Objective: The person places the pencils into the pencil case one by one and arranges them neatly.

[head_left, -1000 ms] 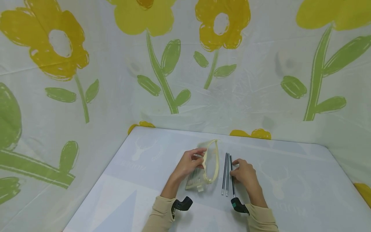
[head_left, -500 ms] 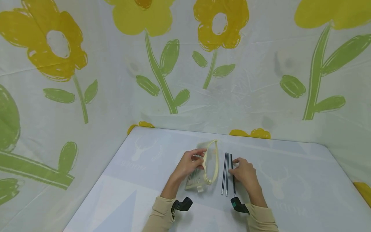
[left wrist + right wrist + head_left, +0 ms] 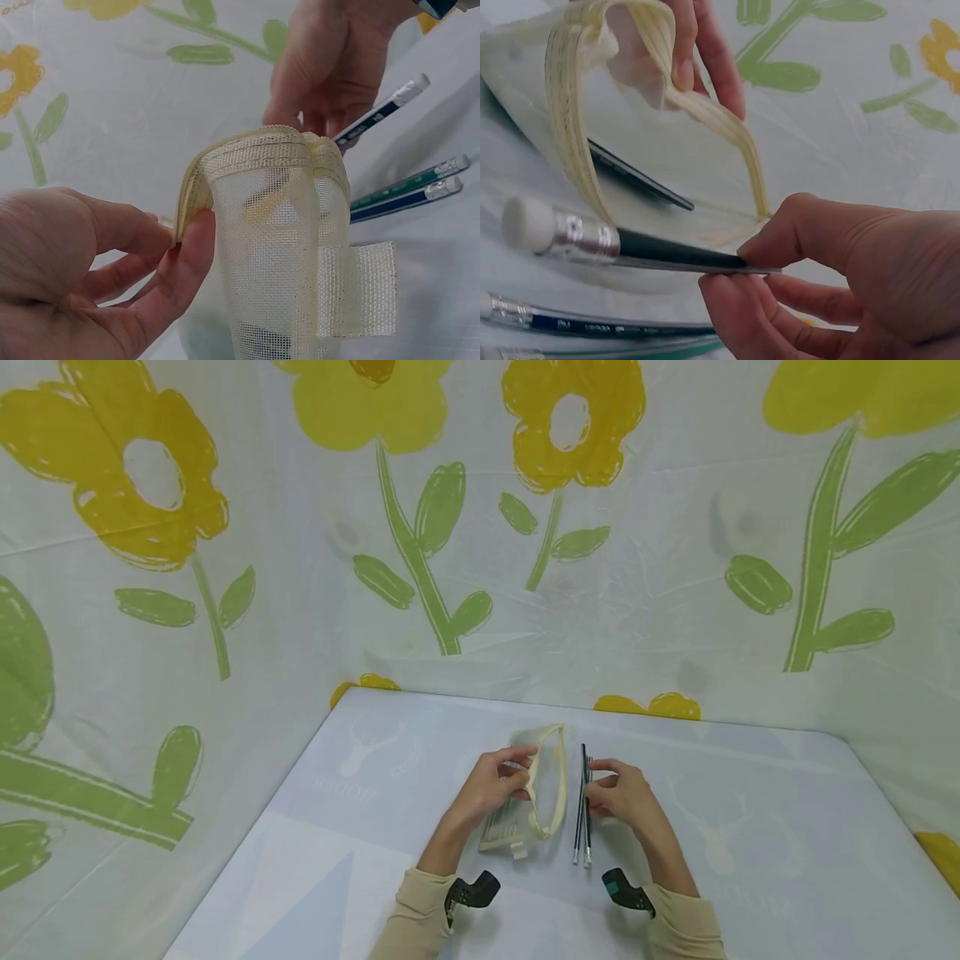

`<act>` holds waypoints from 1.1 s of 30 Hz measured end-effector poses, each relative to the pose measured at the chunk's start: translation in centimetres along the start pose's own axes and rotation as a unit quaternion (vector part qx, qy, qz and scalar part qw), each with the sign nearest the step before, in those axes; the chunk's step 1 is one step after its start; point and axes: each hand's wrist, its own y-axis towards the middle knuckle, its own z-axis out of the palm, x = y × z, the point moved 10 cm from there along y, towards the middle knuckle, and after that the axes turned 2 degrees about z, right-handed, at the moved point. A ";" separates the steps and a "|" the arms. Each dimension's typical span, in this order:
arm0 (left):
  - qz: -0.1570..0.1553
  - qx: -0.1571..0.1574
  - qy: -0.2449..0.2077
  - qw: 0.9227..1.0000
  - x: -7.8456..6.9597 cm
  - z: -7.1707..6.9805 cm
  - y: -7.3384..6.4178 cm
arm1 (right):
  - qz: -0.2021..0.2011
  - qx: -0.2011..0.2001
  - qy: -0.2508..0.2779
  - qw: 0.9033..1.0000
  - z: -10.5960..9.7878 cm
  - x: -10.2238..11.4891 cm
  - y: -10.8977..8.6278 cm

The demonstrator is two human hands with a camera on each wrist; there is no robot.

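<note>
In the head view, my left hand (image 3: 487, 787) pinches the near rim of a cream zip pouch (image 3: 501, 835) with mesh, holding its mouth wide. The left wrist view shows the mesh wall (image 3: 262, 277) and a fabric tab (image 3: 358, 289) up close. My right hand (image 3: 626, 792), right of the pouch, pinches a dark pencil (image 3: 667, 251) between thumb and fingers, its white eraser end towards me. Below it on the table lie a green pencil (image 3: 412, 184) and a navy pencil (image 3: 409, 202). Inside the pouch, a dark pencil (image 3: 641, 176) shows.
The pale printed table (image 3: 750, 810) extends around both hands. Behind it and at the left hangs a white sheet (image 3: 637, 610) printed with yellow flowers. Black wrist cameras (image 3: 474, 888) sit on both sleeves.
My right hand has moved left with its pencil, lifting it over the other two pencils towards the pouch. My left hand keeps its pinch on the pouch and has barely moved.
</note>
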 end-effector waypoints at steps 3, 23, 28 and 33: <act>-0.001 0.001 0.002 1.000 0.1 0.3 0.0 | -0.011 0.005 0.029 0.999 0.4 0.3 0.1; -0.003 0.045 0.019 0.999 -0.3 2.4 -0.3 | -0.033 -0.027 0.089 0.995 1.8 1.6 0.0; -0.006 0.046 0.026 0.999 -0.3 2.5 -0.2 | -0.035 -0.039 0.104 0.993 1.8 1.9 -0.1; -0.007 0.056 0.028 0.998 -1.1 2.8 -0.6 | -0.034 -0.052 0.109 0.992 1.8 1.9 -0.1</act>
